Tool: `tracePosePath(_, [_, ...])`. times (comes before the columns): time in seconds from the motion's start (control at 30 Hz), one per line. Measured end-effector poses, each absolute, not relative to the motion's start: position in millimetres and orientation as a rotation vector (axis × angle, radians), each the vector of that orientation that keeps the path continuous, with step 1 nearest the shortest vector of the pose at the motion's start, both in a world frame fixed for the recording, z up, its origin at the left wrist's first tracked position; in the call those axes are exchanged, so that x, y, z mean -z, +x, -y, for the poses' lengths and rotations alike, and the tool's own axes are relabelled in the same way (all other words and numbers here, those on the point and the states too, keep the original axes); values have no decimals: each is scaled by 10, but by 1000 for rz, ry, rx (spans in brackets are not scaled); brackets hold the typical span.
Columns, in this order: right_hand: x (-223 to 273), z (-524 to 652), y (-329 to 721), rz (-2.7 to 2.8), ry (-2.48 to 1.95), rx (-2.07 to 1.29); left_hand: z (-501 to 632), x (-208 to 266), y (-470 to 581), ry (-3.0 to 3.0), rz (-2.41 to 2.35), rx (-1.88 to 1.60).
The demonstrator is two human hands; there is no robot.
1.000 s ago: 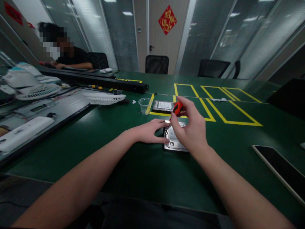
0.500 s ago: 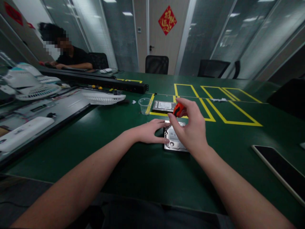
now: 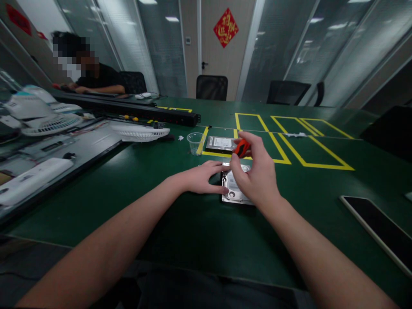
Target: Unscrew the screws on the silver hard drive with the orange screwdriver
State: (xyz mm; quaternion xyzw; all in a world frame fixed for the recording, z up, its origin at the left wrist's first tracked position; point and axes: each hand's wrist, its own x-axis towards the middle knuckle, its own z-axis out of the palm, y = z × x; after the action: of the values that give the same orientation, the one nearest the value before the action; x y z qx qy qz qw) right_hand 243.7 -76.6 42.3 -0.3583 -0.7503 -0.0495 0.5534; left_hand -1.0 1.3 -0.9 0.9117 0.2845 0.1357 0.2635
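Observation:
A silver hard drive (image 3: 237,196) lies flat on the green table in front of me. My left hand (image 3: 203,177) steadies it at the left side, thumb and forefinger spread over its top. Above the drive, my right hand (image 3: 259,174) is closed around the red and black handle of a screwdriver (image 3: 242,148), held tilted. The screwdriver's tip is hard to make out against the drive's far left part. My right hand covers much of the drive's right side. Just beyond sits a second hard drive (image 3: 220,143), label up, beside a clear plastic cup (image 3: 195,145).
A phone (image 3: 380,231) lies at the right. To the left are a large panel (image 3: 93,143) with white fan parts (image 3: 140,131) and a long black bar (image 3: 144,112). Yellow tape rectangles (image 3: 328,165) mark the table. Another person (image 3: 103,79) sits at the far left.
My right hand and the screwdriver handle have shifted and turned slightly, the thumb moving a little to the right. My left hand and the drive have stayed put.

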Motion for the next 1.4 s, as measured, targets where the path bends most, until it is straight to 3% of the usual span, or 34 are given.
tracePosePath(0.73, [-416,794,2445,1778,-908,0,-21,5,-11,2470,-730,-370])
tracePosePath(1.03, [-465,790,2440,1771,-883,171,15,-21,16,2461,-792,-358])
tracePosePath(1.4, [-403,764,2417,1770,-888,120,10,-45,1,2466,-752,-356])
